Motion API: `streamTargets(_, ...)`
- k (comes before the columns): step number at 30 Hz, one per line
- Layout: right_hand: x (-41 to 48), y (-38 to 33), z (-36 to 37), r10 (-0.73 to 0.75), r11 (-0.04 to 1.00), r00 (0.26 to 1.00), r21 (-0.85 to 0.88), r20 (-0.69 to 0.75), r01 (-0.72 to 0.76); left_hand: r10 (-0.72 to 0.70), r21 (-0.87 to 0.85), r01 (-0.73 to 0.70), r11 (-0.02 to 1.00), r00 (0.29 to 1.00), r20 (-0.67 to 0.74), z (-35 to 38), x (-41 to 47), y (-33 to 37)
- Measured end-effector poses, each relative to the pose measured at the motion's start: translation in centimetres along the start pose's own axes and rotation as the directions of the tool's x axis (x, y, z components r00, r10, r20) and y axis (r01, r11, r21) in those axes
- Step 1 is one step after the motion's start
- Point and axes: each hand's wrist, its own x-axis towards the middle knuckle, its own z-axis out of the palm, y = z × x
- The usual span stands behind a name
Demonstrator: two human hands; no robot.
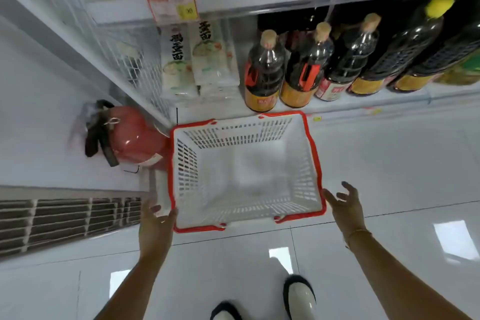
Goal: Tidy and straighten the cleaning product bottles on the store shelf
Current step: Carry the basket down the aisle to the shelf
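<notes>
head view: a glossy white tiled floor (389, 163) runs up to the foot of a store shelf (337, 106) across the top of the frame, with a vent grille (65, 218) at lower left and a red fire extinguisher (137, 138) at centre left. the bottles (262, 73), dark with pale caps, stand upright in a row on the lowest shelf, from upper centre out to the upper right corner, beside white packets (207, 60). a white basket (310, 153) with a red rim sits on the floor between the row and the person, empty as far as can be seen, its far edge just below the shelf lip. the bottles lie up-frame of both hands, beyond the basket, their long axes standing tall; the right hand looks the nearer to the row. the left hand (155, 226) is at the basket's near left corner, fingers loosely extended and thumb against the rim, not visibly clasping it. the right hand (346, 206) is spread wide at the near right corner, grasping nothing; whether a fingertip touches the rim is unclear. shoes (300, 296) show at bottom centre.
</notes>
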Motion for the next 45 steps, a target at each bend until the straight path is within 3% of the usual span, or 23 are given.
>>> streamTargets(6,7.4,5.3,4.9,-0.027,0.999,0.999,-0.039,0.027,0.028,0.021,0.113,-0.018,0.993,0.999,-0.031,6.7,7.6,-5.3)
streamTargets(9,9.6,6.6,6.3,-0.114,0.983,0.992,-0.151,-0.058,0.105,0.025,0.056,-0.025,0.998,1.000,0.006,8.7,10.0,-7.2)
streamTargets(12,10.4,6.9,6.7,-0.185,0.957,0.974,-0.248,-0.133,0.148,0.022,0.037,-0.019,0.999,0.995,-0.100,9.7,10.2,-8.0)
streamTargets(16,9.5,6.0,5.2,-0.125,0.975,0.983,-0.198,-0.131,0.097,0.028,0.063,-0.017,0.998,0.985,-0.171,9.1,8.1,-8.1)
streamTargets(26,-3.7,2.1,-5.1,-0.073,0.950,0.995,-0.310,-0.064,0.050,-0.215,0.010,0.220,0.975,0.959,-0.184,-0.4,-9.0,-3.8)
streamTargets(36,-16.8,-1.8,-15.7,-0.108,0.855,0.993,-0.505,0.047,0.117,-0.322,-0.064,0.316,0.947,0.917,-0.235,-11.3,-27.1,-1.3)
streamTargets(41,-21.9,-3.9,-15.9,-0.152,0.799,0.978,-0.564,0.141,0.205,-0.433,-0.189,0.395,0.899,0.863,-0.260,-16.5,-33.2,-2.2)
streamTargets(45,-26.2,-4.9,-12.5,-0.156,0.737,0.950,-0.609,0.269,0.293,-0.576,-0.340,0.484,0.806,0.773,-0.265,-21.6,-36.4,-6.8)
